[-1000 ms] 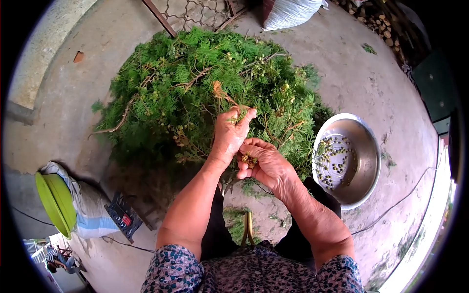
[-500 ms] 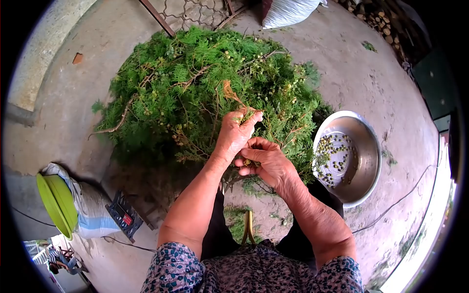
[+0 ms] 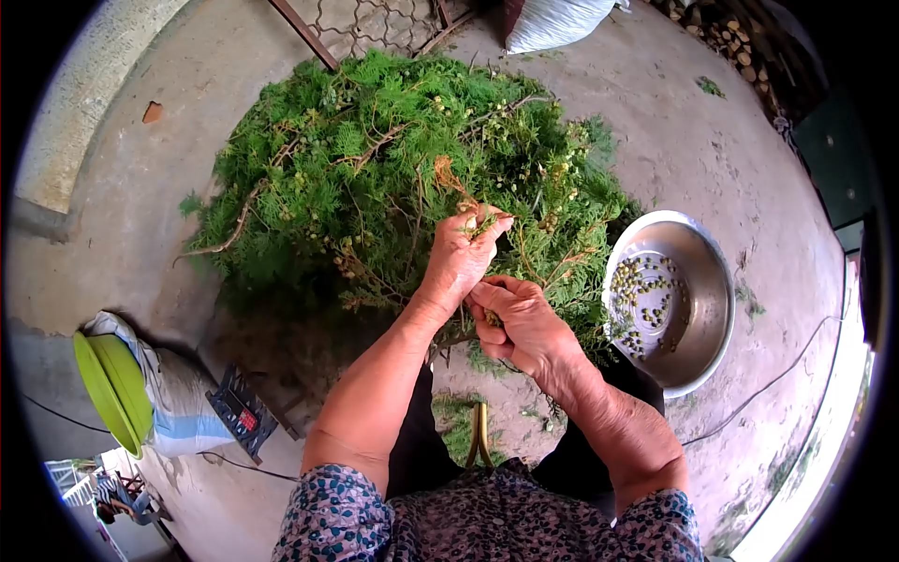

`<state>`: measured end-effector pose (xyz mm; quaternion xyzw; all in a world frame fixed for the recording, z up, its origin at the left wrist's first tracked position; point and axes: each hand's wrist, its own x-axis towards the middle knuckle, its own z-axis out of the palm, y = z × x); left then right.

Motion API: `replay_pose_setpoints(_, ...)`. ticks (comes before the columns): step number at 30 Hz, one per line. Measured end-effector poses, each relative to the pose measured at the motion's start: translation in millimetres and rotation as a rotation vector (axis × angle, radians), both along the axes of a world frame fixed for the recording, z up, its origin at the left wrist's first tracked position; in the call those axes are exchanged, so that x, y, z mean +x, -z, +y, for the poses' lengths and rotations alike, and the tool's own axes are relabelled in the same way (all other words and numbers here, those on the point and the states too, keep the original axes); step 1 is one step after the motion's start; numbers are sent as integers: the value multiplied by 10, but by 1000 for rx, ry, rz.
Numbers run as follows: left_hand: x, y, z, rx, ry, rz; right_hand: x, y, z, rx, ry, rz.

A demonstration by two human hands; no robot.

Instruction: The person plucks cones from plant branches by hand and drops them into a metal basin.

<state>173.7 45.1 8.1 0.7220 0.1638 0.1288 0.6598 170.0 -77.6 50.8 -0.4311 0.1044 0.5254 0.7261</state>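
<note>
And here the left hand [image 3: 461,255] is clenched round a conifer sprig [image 3: 444,172], its browned tip poking out beyond the fist, over the near side of a big heap of green conifer branches [image 3: 375,178]. Tucked just below, the right hand [image 3: 526,326] has its fingers curled tight, yellow-green cones [image 3: 493,318] peeping between them, thumb and forefinger up against the left wrist! Over to the right, beside the heap, a metal basin [image 3: 709,304] sits on the concrete floor [image 3: 749,178], loose cones [image 3: 646,290] scattered across its bottom.
</note>
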Motion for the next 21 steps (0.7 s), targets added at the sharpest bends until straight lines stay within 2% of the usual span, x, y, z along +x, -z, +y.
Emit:
replay_pose_setpoints(2,13,-5,-28,-36,2,20,27,5,-78,36,-41,43)
replay_pose_setpoints(4,38,27,-68,137,-30,-138,4,26,-138,81,-134,-11)
replay_pose_setpoints(5,67,-20,80,112,-189,-12,-229,-64,-206,232,-226,-210)
replay_pose_setpoints(6,104,-90,270,80,-351,109,-394,-156,-232,206,-327,-264)
replay_pose_setpoints(7,80,-127,388,26,-329,30,-557,-251,-258,185,-429,-322)
replay_pose_setpoints(8,52,-139,447,-17,-288,-33,-632,-271,-238,1,-509,-213)
replay_pose_setpoints(11,-81,-106,265,-337,-338,59,-384,-124,-290,113,-291,-213)
replay_pose_setpoints(12,-98,-102,252,-350,-347,54,-231,-199,-348,179,-256,-283)
replay_pose_setpoints(13,-106,-108,261,-449,-335,10,-90,-284,-405,83,-175,-397)
replay_pose_setpoints(14,-109,-123,283,-540,-317,-32,45,-351,-504,57,-40,-349)
replay_pose_setpoints(15,-147,-126,312,-573,-274,-4,144,-363,-596,55,155,-366)
replay_pose_setpoints(16,-156,-128,333,-587,-292,-21,318,-261,-749,40,245,-424)
replay_pose_setpoints(18,-186,-23,447,-631,-234,-102,610,-75,-1013,19,575,-317)
replay_pose_setpoints(21,-226,-30,475,-503,-307,-11,952,394,-1542,-10,731,-160)
